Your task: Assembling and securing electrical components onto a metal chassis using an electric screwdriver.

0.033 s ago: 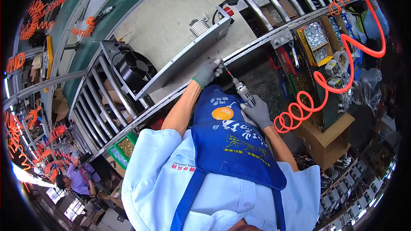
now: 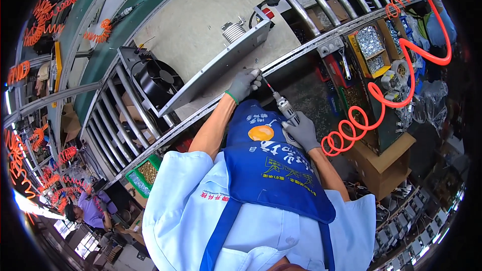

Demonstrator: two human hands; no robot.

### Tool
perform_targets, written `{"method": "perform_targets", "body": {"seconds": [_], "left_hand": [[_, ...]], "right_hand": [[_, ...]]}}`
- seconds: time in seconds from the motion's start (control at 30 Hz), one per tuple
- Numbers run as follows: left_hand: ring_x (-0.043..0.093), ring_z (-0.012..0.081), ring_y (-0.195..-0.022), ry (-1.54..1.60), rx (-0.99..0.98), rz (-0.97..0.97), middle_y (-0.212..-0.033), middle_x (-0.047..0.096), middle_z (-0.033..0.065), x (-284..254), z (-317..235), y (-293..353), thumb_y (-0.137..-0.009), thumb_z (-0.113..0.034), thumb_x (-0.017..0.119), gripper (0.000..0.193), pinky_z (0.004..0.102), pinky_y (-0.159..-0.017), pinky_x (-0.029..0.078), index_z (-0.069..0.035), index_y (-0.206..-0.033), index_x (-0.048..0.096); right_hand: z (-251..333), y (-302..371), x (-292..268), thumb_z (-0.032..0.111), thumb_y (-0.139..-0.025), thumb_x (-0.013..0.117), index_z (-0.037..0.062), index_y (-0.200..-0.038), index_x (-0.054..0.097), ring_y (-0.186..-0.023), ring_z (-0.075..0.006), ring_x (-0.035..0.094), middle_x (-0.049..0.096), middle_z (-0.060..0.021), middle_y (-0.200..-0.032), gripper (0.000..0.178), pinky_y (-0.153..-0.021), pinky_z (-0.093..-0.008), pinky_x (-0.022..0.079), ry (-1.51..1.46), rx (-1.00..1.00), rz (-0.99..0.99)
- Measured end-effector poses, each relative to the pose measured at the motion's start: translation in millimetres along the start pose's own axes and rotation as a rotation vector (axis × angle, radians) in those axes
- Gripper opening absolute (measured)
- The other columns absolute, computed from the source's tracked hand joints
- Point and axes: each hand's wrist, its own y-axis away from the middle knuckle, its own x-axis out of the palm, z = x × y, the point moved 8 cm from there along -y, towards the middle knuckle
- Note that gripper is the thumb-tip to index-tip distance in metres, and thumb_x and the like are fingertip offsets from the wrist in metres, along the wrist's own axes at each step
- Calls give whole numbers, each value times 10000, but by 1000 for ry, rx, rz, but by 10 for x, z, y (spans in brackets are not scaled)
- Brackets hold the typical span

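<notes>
My right hand, in a grey glove, is wrapped round a silver pneumatic screwdriver in front of my blue apron. The tool's thin bit points up and left toward my left hand. That grey-gloved hand is closed in a pinch at the bit's end; whatever its fingertips hold is too small to make out. Just beyond it, a long metal panel stands on edge on the bench board. A coiled metal tube and a black round fan sit behind this panel.
A red coiled air hose hangs at the right, near a yellow bin of small metal parts. Metal rollers flank the board. Below right stands a cardboard box. Another person is at far lower left.
</notes>
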Motion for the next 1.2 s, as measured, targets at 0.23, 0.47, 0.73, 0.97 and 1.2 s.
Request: {"method": "perform_targets", "body": {"seconds": [0.23,0.47,0.73,0.97,1.2], "left_hand": [[582,109,-638,-259,-2,103,-807,623,48,83,-31,33,-929,-207,585,244,223,-549,462,3,-1046,626],[572,113,-589,-213,-4,-138,-752,611,43,139,220,-223,-907,-233,611,225,238,-514,457,-11,-936,624],[651,231,-712,-684,-67,-358,-883,649,159,-59,43,-460,-881,-441,591,478,335,-618,521,-9,-1083,614],[611,393,-962,-1536,159,-574,-996,640,234,-420,-128,-980,-850,-330,569,359,488,-808,489,-27,-1039,604],[628,385,-907,-1483,97,-464,-930,657,219,-351,-259,-684,-838,-235,546,223,450,-792,501,-43,-896,644]], "right_hand": [[-212,27,-25,314,-709,741,30,-926,619,-757,-284,652,654,-159,-805,377,-688,-381,491,17,22,50],[-238,38,58,327,-724,734,24,-938,618,-761,-306,654,655,-166,-805,389,-689,-394,491,-42,132,1],[-284,-24,51,330,-732,733,25,-939,611,-750,-298,650,656,-163,-809,389,-683,-396,489,-112,234,-71],[-136,-104,39,322,-737,731,32,-949,614,-760,-284,657,660,-159,-814,378,-687,-398,490,-118,230,-90],[164,-320,111,328,-736,721,39,-940,612,-773,-310,654,657,-155,-812,370,-697,-405,488,-86,129,-73]]}}
